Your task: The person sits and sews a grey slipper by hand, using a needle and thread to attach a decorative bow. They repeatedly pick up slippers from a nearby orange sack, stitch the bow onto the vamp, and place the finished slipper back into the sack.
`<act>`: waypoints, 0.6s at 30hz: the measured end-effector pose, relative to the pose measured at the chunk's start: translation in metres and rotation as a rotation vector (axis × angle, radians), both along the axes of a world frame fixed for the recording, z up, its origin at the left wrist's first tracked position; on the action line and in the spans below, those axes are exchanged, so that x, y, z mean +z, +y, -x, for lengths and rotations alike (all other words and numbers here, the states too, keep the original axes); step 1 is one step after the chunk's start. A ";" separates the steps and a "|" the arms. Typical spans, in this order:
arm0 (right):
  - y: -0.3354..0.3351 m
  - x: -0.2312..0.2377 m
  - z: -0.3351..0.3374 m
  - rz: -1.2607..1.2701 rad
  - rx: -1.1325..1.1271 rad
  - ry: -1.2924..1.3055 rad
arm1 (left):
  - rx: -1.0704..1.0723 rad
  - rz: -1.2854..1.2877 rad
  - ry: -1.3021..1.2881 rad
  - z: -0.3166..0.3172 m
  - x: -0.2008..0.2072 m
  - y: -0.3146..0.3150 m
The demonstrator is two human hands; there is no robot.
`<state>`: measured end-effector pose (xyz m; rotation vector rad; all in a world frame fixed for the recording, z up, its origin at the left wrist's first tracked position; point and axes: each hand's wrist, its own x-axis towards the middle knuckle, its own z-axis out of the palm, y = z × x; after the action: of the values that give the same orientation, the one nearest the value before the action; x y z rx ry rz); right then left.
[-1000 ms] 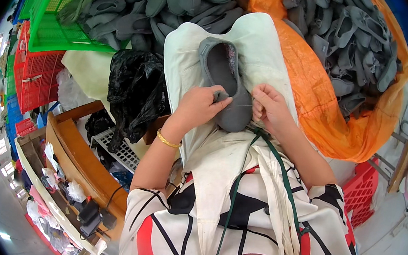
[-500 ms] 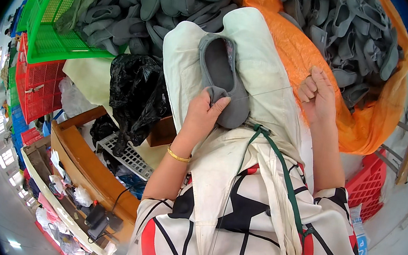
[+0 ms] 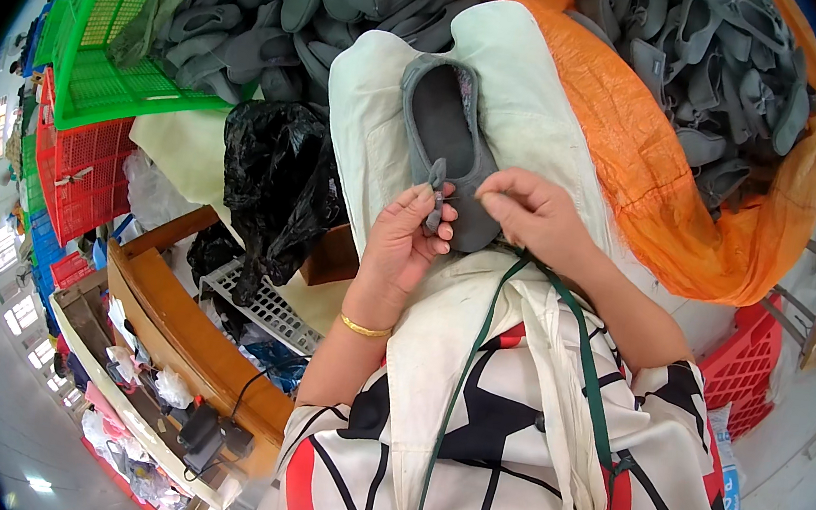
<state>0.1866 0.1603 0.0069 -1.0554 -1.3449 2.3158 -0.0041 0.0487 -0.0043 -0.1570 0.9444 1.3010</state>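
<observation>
A grey slip-on shoe [image 3: 477, 225] rests on the white apron over my lap, toe toward me and its opening facing up. At its toe end, my left hand [image 3: 408, 225] pinches a small grey fabric bow [image 3: 438, 180], raised upright over the upper. My right hand [image 3: 536, 216] is just right of the bow, thumb and forefinger pressed together above the shoe. Whatever those fingertips hold is too fine to make out. A gold bracelet circles my left wrist.
Piles of grey shoes fill the green crate [image 3: 114, 101] at far left and the orange sack [image 3: 631, 155] at far right. A black plastic bag [image 3: 276, 180] hangs beside my left knee, near a wooden drawer unit [image 3: 189, 321]. A red basket [image 3: 743, 364] stands at right.
My right hand has come in from above the orange sack to beside the bow. The thread stretched from the shoe toward it no longer shows. My left hand has lifted the bow upright.
</observation>
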 end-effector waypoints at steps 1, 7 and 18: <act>-0.004 0.000 0.005 -0.065 0.036 -0.008 | 0.008 -0.001 -0.004 -0.001 -0.001 0.000; -0.011 -0.003 0.017 -0.393 0.082 -0.038 | 0.013 -0.015 0.007 -0.002 -0.004 -0.002; -0.007 0.008 0.020 -0.318 0.142 -0.096 | -0.003 -0.007 0.013 -0.002 -0.002 -0.003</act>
<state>0.1664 0.1534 0.0149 -1.0061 -1.8058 2.0698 -0.0021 0.0462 -0.0065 -0.1415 0.9507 1.3044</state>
